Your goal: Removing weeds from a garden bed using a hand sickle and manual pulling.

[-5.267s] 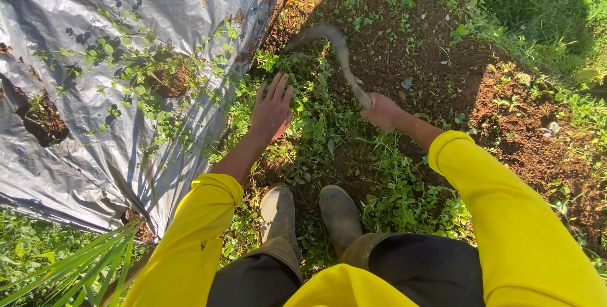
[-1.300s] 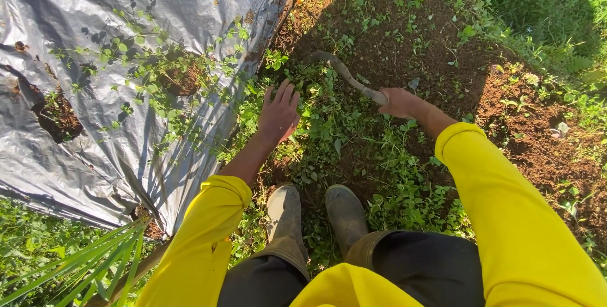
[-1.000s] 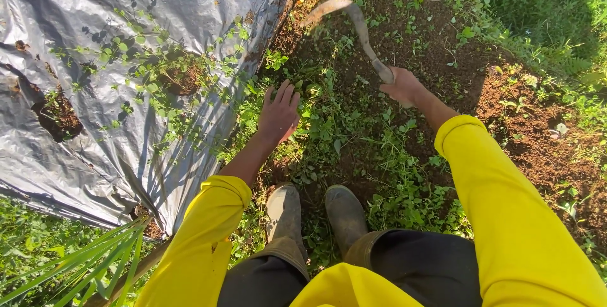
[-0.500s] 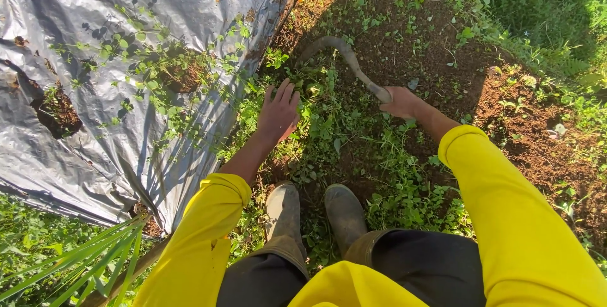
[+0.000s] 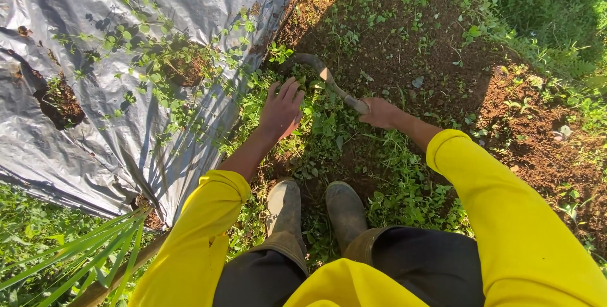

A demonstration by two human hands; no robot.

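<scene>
While right hand (image 5: pixel 379 112) grip pinches sickle (image 5: pixel 325 78) handle, left hand (image 5: pixel 280 108) spread on weeds (image 5: pixel 322 123) beside blade.

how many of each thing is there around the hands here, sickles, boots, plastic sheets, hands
hands: 2 (left hand, right hand)
sickle: 1 (curved blade, gripped by the right hand)
boots: 2 (left boot, right boot)
plastic sheet: 1 (silver sheet on the ground)
total: 6
</scene>
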